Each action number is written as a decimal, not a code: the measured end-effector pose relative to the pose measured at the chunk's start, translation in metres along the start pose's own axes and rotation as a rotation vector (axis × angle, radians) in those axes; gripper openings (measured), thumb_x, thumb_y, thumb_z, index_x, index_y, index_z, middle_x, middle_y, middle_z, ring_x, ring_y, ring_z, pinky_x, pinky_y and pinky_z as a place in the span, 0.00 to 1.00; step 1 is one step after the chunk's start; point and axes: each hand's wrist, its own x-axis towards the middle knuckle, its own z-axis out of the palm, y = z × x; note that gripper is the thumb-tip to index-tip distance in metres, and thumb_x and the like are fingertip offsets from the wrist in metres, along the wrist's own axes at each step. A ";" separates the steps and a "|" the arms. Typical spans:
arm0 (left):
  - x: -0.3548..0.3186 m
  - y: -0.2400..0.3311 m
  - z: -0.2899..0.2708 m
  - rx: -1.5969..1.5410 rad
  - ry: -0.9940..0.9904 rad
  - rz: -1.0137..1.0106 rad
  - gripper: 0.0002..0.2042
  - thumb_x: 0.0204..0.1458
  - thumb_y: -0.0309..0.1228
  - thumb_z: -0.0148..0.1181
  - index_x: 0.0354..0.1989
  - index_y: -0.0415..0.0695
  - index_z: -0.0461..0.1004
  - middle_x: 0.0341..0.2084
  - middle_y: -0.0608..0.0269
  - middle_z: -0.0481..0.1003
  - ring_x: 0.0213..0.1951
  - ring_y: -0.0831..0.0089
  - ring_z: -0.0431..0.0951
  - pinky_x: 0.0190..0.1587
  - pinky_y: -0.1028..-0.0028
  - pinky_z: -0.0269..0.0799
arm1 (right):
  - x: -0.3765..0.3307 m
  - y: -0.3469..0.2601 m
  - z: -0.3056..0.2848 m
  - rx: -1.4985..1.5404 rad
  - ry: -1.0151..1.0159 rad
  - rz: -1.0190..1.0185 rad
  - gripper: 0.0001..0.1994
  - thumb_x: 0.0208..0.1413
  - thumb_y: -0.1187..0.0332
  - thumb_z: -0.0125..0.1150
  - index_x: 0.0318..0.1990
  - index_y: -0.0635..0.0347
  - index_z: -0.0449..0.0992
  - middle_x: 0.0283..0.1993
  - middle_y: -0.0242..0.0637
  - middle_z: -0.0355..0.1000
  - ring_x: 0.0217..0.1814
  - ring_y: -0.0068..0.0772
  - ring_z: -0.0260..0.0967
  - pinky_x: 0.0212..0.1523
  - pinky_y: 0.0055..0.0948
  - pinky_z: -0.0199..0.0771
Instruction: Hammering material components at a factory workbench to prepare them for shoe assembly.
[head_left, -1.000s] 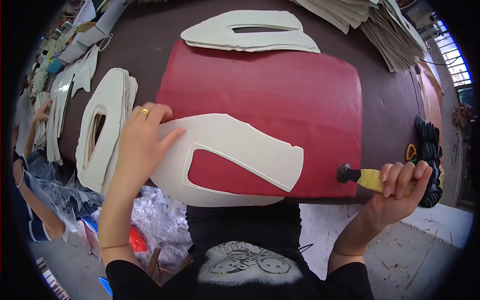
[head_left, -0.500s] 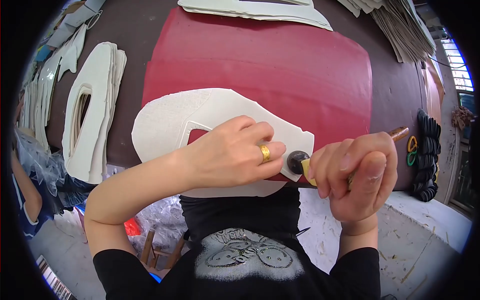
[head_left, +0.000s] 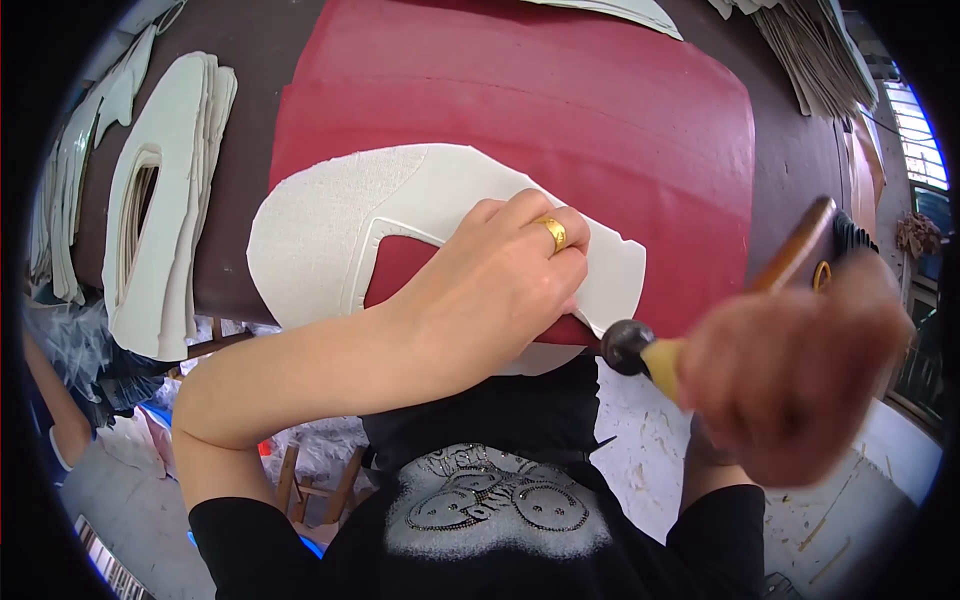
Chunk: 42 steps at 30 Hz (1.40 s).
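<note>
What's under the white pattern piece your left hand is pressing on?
The white pattern piece lies flat on a red sheet, which shows through its cut-out. The left hand covers its middle, so what is beneath there cannot be seen.

My right hand is motion-blurred, so I cannot make out its fingers or its grip on the tool. My left hand hides part of the white template. The frame's top edge crops the red sheet.
</note>
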 end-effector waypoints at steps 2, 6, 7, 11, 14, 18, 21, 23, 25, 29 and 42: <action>-0.003 -0.002 -0.003 -0.010 0.005 -0.010 0.03 0.48 0.24 0.61 0.28 0.43 0.72 0.41 0.67 0.72 0.43 0.67 0.68 0.48 0.70 0.63 | 0.004 0.005 0.002 0.016 -0.021 -0.006 0.17 0.71 0.53 0.33 0.35 0.50 0.63 0.11 0.22 0.53 0.08 0.17 0.53 0.20 0.23 0.68; -0.018 -0.012 -0.018 0.086 -0.031 0.033 0.02 0.47 0.24 0.61 0.28 0.42 0.74 0.41 0.67 0.73 0.48 0.66 0.69 0.51 0.68 0.64 | 0.014 0.022 0.009 0.074 -0.082 -0.019 0.17 0.71 0.53 0.31 0.35 0.49 0.62 0.11 0.21 0.54 0.08 0.16 0.54 0.21 0.23 0.70; -0.017 -0.011 -0.018 0.082 -0.028 0.036 0.02 0.47 0.24 0.61 0.28 0.42 0.74 0.41 0.67 0.73 0.48 0.66 0.69 0.51 0.68 0.64 | 0.015 0.020 0.009 0.069 -0.081 -0.018 0.17 0.71 0.53 0.31 0.35 0.49 0.62 0.11 0.21 0.54 0.08 0.16 0.54 0.21 0.23 0.70; -0.012 -0.003 -0.012 0.124 0.109 0.024 0.02 0.46 0.24 0.61 0.27 0.42 0.74 0.41 0.66 0.75 0.50 0.63 0.69 0.53 0.66 0.65 | 0.018 0.017 0.012 0.088 -0.072 -0.055 0.16 0.71 0.56 0.28 0.35 0.49 0.62 0.11 0.21 0.52 0.09 0.16 0.53 0.19 0.23 0.67; -0.027 -0.014 -0.019 0.156 0.110 -0.004 0.03 0.45 0.23 0.62 0.27 0.41 0.74 0.41 0.65 0.75 0.49 0.63 0.69 0.52 0.66 0.66 | 0.020 0.025 0.019 0.137 -0.087 -0.075 0.16 0.71 0.57 0.26 0.35 0.49 0.61 0.11 0.21 0.51 0.09 0.16 0.53 0.18 0.23 0.65; -0.028 -0.015 -0.027 0.179 0.121 -0.011 0.04 0.44 0.23 0.62 0.26 0.41 0.73 0.40 0.65 0.75 0.48 0.63 0.70 0.51 0.66 0.67 | 0.022 0.025 0.022 0.156 -0.095 -0.094 0.16 0.71 0.58 0.25 0.35 0.50 0.61 0.11 0.21 0.50 0.10 0.16 0.52 0.18 0.23 0.64; -0.021 -0.010 -0.028 0.162 0.141 -0.009 0.04 0.43 0.23 0.63 0.26 0.40 0.72 0.39 0.64 0.75 0.47 0.63 0.71 0.50 0.67 0.67 | 0.025 0.020 0.023 0.136 -0.106 -0.094 0.16 0.71 0.58 0.26 0.35 0.50 0.61 0.12 0.21 0.50 0.10 0.16 0.52 0.18 0.23 0.64; -0.026 -0.015 -0.027 0.170 0.162 -0.028 0.05 0.43 0.23 0.63 0.26 0.40 0.72 0.39 0.64 0.75 0.47 0.64 0.71 0.50 0.67 0.67 | 0.031 0.024 0.028 0.138 -0.122 -0.099 0.16 0.71 0.58 0.26 0.35 0.50 0.61 0.12 0.21 0.50 0.10 0.17 0.52 0.19 0.23 0.64; -0.032 -0.020 -0.025 0.182 0.201 -0.054 0.05 0.42 0.22 0.63 0.25 0.40 0.72 0.38 0.64 0.74 0.46 0.64 0.71 0.50 0.67 0.67 | 0.036 0.026 0.032 0.138 -0.138 -0.107 0.16 0.71 0.58 0.26 0.35 0.50 0.62 0.12 0.21 0.50 0.10 0.17 0.52 0.19 0.23 0.65; -0.038 -0.027 -0.036 0.179 0.184 -0.042 0.05 0.42 0.21 0.62 0.25 0.40 0.71 0.38 0.65 0.74 0.46 0.65 0.71 0.50 0.66 0.68 | 0.040 0.026 0.039 0.130 -0.171 -0.101 0.16 0.71 0.58 0.27 0.35 0.50 0.62 0.12 0.21 0.50 0.11 0.17 0.52 0.20 0.23 0.65; -0.052 -0.036 -0.056 0.253 0.218 -0.146 0.06 0.40 0.20 0.62 0.24 0.40 0.70 0.36 0.67 0.73 0.45 0.66 0.72 0.52 0.64 0.67 | 0.063 0.023 0.057 0.107 -0.254 -0.119 0.16 0.71 0.58 0.29 0.36 0.50 0.64 0.13 0.20 0.50 0.12 0.18 0.53 0.23 0.23 0.66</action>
